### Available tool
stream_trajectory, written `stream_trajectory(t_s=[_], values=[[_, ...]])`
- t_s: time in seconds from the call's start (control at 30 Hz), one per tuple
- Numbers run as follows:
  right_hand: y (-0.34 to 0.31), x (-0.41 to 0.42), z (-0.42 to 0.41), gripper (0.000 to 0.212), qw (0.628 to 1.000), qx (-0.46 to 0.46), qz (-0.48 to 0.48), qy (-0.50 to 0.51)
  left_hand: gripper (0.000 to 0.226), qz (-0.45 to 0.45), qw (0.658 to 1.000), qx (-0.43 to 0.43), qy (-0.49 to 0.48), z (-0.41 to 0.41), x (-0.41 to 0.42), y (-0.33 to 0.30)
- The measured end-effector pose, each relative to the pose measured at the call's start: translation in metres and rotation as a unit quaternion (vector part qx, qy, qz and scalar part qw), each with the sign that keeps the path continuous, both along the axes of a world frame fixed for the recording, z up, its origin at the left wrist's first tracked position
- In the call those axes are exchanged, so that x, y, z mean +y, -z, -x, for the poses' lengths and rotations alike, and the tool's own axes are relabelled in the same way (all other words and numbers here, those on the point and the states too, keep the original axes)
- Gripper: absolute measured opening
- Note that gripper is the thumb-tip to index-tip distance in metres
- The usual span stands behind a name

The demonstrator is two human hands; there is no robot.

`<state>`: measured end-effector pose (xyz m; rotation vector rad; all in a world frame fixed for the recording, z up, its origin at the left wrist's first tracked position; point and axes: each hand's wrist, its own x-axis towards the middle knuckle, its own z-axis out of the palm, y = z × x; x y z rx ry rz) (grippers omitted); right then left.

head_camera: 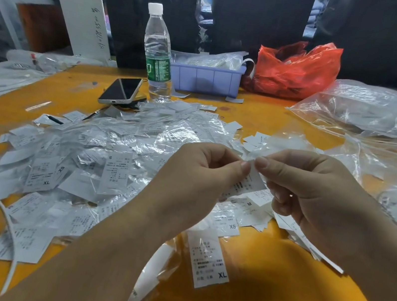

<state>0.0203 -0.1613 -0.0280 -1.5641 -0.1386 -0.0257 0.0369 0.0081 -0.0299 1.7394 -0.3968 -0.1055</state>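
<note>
My left hand (198, 176) and my right hand (309, 187) meet above the orange table (275, 281), both pinching the top edge of one small white size label (249, 182) in a clear sleeve. The label hangs down between the two thumbs, its lower part tilted toward the right. Under the hands lies a wide heap of similar white labels and clear sleeves (91, 156), marked S, XS, M and XL. One XL label (208, 259) lies apart near the front.
A water bottle (157, 51), a phone (120, 90) and a purple bin (205, 76) stand at the back. A red plastic bag (297, 69) sits behind right. Large clear bags (382, 115) fill the right side. A white cable (9, 223) crosses the front left.
</note>
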Motion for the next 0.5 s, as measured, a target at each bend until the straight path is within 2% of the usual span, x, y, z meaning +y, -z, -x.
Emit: stream_trajectory(t_s=[0.13,0.27,0.5], values=[[0.0011,-0.0005,-0.0012,0.027,1.000,0.012,0.009,0.004,0.020,0.011,1.000,0.003,-0.012,-0.0002,0.0009,0.0001],[0.0019,-0.0003,-0.0013,0.015,1.000,0.023,0.012,-0.006,0.021,0.029,0.999,0.005,-0.034,-0.0006,0.0018,0.0004],[0.0029,0.0004,-0.0013,0.011,0.999,0.033,0.011,-0.012,0.020,0.038,0.998,0.002,-0.047,-0.0005,0.0001,0.0031]])
